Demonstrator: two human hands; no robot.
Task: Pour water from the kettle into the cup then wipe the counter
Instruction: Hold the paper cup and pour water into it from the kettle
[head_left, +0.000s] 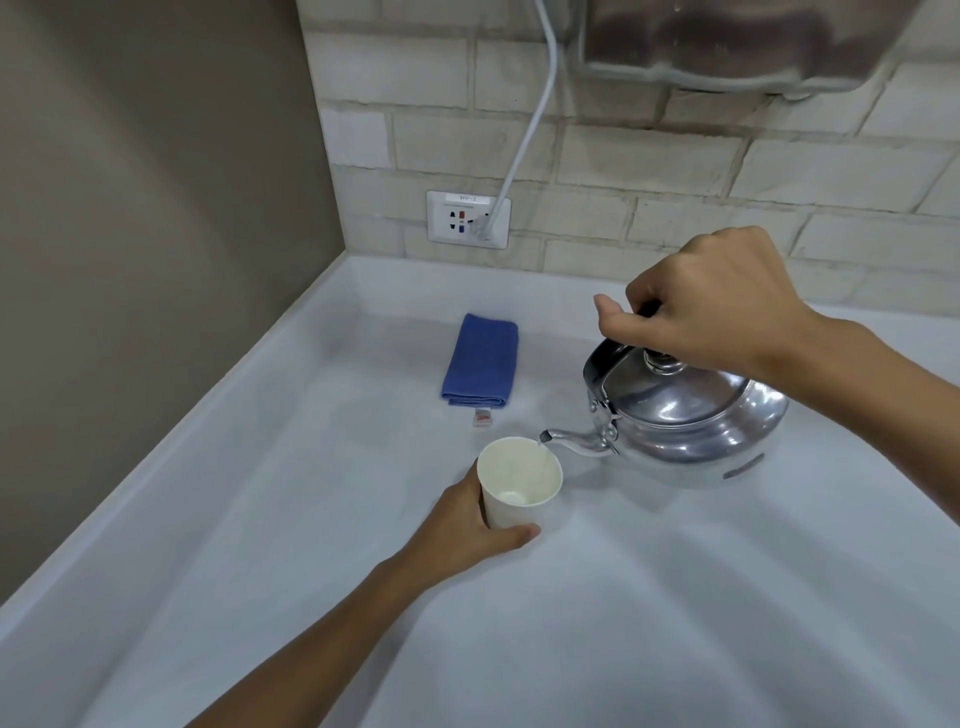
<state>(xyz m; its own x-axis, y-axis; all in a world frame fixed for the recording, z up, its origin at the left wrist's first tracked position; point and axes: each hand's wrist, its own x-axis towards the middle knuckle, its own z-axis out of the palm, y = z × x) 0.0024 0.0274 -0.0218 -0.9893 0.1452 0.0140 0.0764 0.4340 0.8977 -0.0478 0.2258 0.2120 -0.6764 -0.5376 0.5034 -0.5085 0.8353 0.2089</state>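
Note:
A shiny metal kettle (691, 415) is tilted to the left above the white counter (649, 597). My right hand (711, 306) is closed around its dark top handle. The spout tip sits over the rim of a white paper cup (519, 483), and a thin stream of water runs from it into the cup. A little water shows at the cup's bottom. My left hand (467, 525) grips the cup's left side and base, and the cup stands upright on the counter. A folded blue cloth (482, 361) lies flat behind the cup, untouched.
A wall socket (467, 219) with a white cable (530, 119) plugged in sits on the tiled back wall. A metal appliance (743, 41) hangs at the top right. A brown wall borders the counter's raised left edge. A small tag (482, 417) lies by the cloth.

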